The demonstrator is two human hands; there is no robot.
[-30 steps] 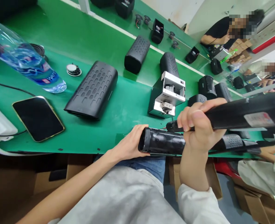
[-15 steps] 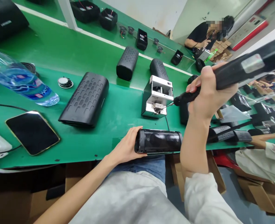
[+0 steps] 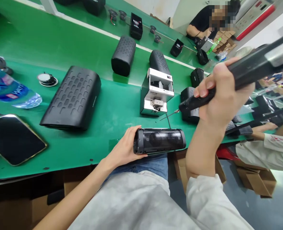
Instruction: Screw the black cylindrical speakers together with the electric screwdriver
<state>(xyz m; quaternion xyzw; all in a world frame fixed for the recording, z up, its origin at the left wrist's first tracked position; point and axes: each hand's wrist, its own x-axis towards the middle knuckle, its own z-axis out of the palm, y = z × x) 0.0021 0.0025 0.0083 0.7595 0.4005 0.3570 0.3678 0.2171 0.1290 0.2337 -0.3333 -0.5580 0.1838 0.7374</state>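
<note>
The left hand (image 3: 125, 145) is clamped round the left end of a black speaker body (image 3: 164, 141) at the near edge of the green bench (image 3: 114, 111); whether the bench bears its weight, I can't tell. The right hand (image 3: 224, 92) is wrapped about a dark handheld driver (image 3: 254, 70), lifted to the right. Its thin bit (image 3: 169, 115) hangs apart from the body, near a silver-fronted machine (image 3: 153, 95). I'd call this a pause between contacts; any move of so long a bit calls for a steady wrist and a body held firm.

On the bench to the left lie a large patterned case (image 3: 74, 92), a phone (image 3: 16, 139) and a water bottle (image 3: 16, 92), with a small round part (image 3: 45, 79) between bottle and case. Farther off, someone in a black top (image 3: 200, 22) works at the far right, near stacked cartons (image 3: 224, 41); a co-worker's pale sleeve (image 3: 271, 151) shows at the right.
</note>
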